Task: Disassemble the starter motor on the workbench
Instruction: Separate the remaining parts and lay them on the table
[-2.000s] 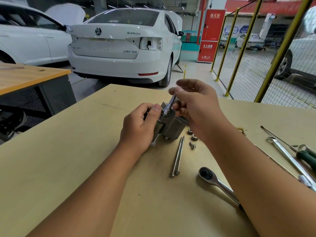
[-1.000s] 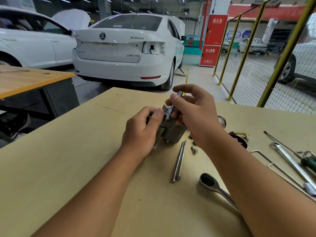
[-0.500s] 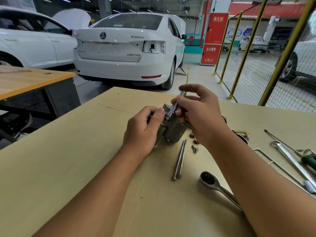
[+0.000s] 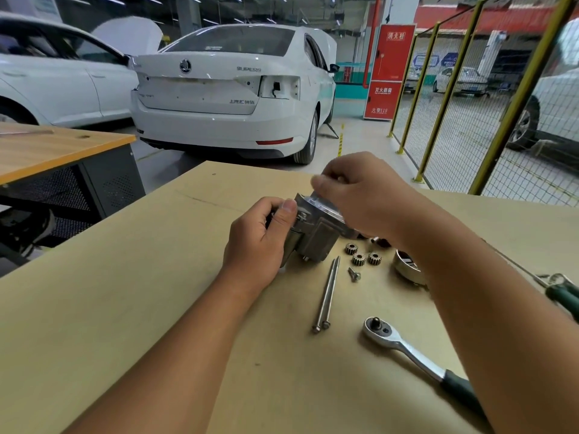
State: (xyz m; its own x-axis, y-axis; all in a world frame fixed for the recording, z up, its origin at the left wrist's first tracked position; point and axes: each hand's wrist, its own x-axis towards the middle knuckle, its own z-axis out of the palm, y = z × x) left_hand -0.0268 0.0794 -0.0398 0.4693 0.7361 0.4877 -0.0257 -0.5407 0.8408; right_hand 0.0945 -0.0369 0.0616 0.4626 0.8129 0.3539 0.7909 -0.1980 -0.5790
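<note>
The grey metal starter motor housing (image 4: 316,233) stands on the workbench (image 4: 156,277) at the centre. My left hand (image 4: 260,242) grips its left side, thumb on the top edge. My right hand (image 4: 360,198) is above the housing's top, fingers curled and pinching something small that is blurred and mostly hidden. Two long through bolts (image 4: 327,292) lie side by side just right of the housing. Three small brass pinion gears (image 4: 360,256) and a short screw (image 4: 354,274) lie beside them.
A ratchet wrench (image 4: 404,346) lies at the near right. A round metal cap (image 4: 407,264) sits behind my right forearm. A green-handled tool (image 4: 560,292) lies at the right edge. A white car (image 4: 232,89) stands beyond the bench, a second bench (image 4: 47,148) on the left.
My right hand has swung left over the housing's top; the slim metal shaft it held upright is no longer visible. My left hand keeps its grip.
</note>
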